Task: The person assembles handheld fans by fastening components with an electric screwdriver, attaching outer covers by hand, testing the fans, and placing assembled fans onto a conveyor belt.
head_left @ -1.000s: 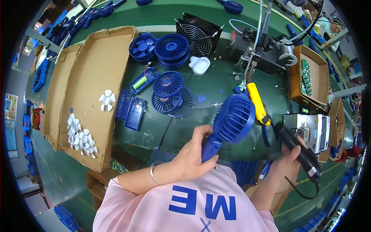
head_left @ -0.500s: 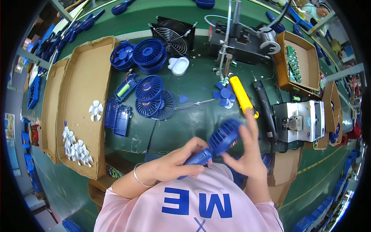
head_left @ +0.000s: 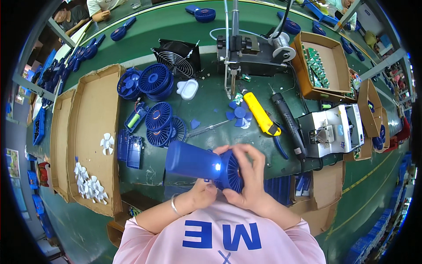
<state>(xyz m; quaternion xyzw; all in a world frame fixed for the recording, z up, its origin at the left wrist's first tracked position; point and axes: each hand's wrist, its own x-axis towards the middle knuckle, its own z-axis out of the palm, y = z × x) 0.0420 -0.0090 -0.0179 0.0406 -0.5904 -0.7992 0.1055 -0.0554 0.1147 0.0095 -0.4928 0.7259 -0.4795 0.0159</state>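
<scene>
I hold a blue handheld fan point(head_left: 191, 160) close in front of my chest, its broad handle pointing left. A small white light glows on it near the neck. My left hand point(head_left: 204, 194) grips it from below by the neck, with some fingers hidden behind the fan. My right hand point(head_left: 251, 179) is wrapped round the slatted fan head point(head_left: 231, 170) at its right side. Beyond the fan lie a thin screwdriver point(head_left: 210, 130), a loose blue fan blade point(head_left: 240, 112) and a yellow-handled tool point(head_left: 260, 113).
To the left, a cardboard tray point(head_left: 94, 127) holds white fan blades point(head_left: 91, 185). Blue fan housings point(head_left: 154, 81) sit near a black metal-grilled fan point(head_left: 178, 57). A soldering stand point(head_left: 250, 55), black electric screwdriver point(head_left: 288, 121), white machine point(head_left: 332, 130) and box of circuit boards point(head_left: 323, 72) occupy the right.
The fan has turned, so its handle now points left instead of toward me, and a lit spot shows. My right hand has closed round its head. The view has shifted a little.
</scene>
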